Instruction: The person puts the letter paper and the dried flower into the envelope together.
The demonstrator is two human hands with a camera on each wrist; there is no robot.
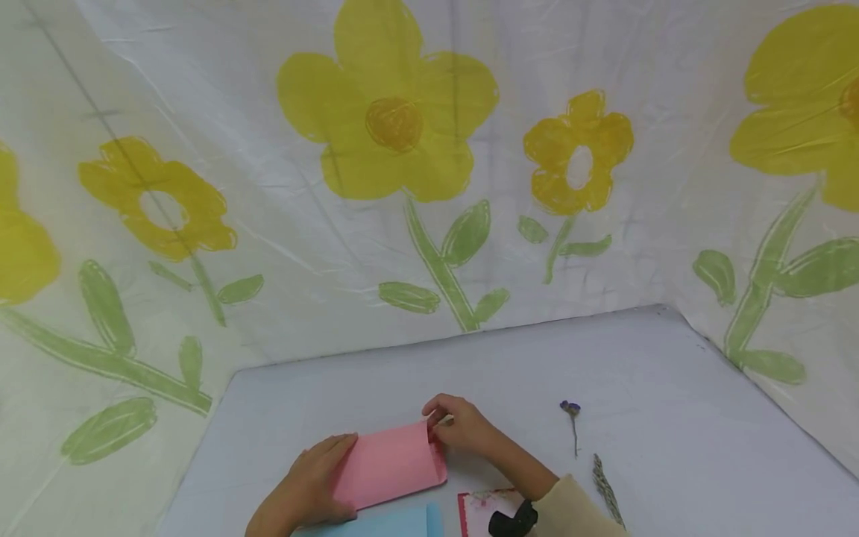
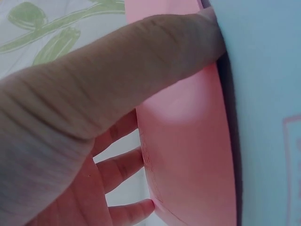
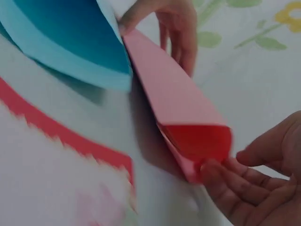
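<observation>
A pink paper envelope (image 1: pixel 389 466) lies on the table, its right end gaping to show a red inside in the right wrist view. My left hand (image 1: pixel 305 481) grips its left part, thumb (image 2: pixel 155 52) along the near edge and the other fingers on the far edge. At the gaping end is my right hand (image 1: pixel 466 429), its fingertips holding the rim of the envelope (image 3: pixel 174 94); part of that contact is hidden. Just in front of the envelope, a light blue paper envelope (image 1: pixel 389 522) sits close to my left thumb.
Near the front edge, a card with a red border (image 1: pixel 473 511) lies partly under my right forearm. To the right are a dried purple flower (image 1: pixel 570 408) and a dried grey-green sprig (image 1: pixel 606 488). A white sheet printed with yellow flowers (image 1: pixel 302 261) hangs behind the table.
</observation>
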